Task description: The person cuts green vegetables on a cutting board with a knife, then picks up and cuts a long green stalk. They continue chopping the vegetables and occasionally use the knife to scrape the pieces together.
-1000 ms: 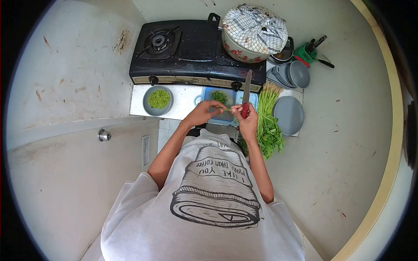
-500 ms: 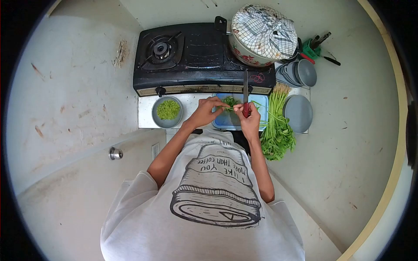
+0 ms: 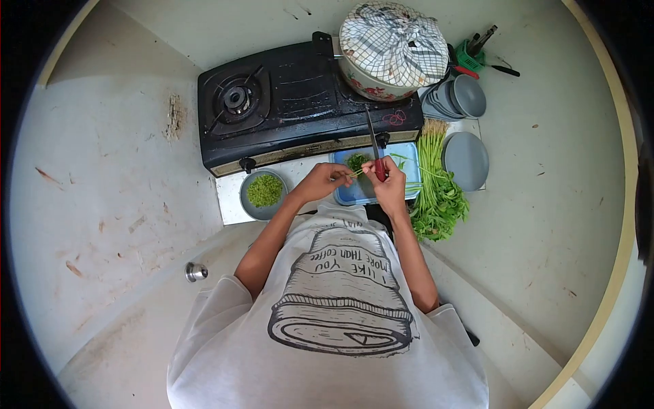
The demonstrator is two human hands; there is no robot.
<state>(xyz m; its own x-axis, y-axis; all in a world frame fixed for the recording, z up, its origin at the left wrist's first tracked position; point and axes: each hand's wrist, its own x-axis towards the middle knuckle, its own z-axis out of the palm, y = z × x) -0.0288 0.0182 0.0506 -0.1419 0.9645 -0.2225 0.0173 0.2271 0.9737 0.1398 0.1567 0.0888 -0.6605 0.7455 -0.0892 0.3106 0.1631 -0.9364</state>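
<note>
Over a blue tray [image 3: 411,151], my left hand [image 3: 320,183] pinches one end of some thin green stems [image 3: 357,173] between thumb and fingers. My right hand [image 3: 390,187] grips the red handle of a knife [image 3: 373,136], its blade pointing away toward the stove. The fingertips of that same hand also meet the stems. Chopped dark greens [image 3: 357,161] lie in the tray just beyond my fingers. To the right, a large bunch of leafy green stalks [image 3: 436,184] rests along the tray's edge, roots toward the stove.
A grey bowl [image 3: 246,208] of finely chopped light greens stands left. Behind is a black two-burner stove [image 3: 300,88] bearing a cloth-covered pot [image 3: 381,88]. Grey bowls [image 3: 469,95], a grey plate [image 3: 466,161] and a green utensil holder [image 3: 469,56] are at right.
The whole view has turned slightly. My hands stay close together around the stems, and the knife blade now leans a little more to the left.
</note>
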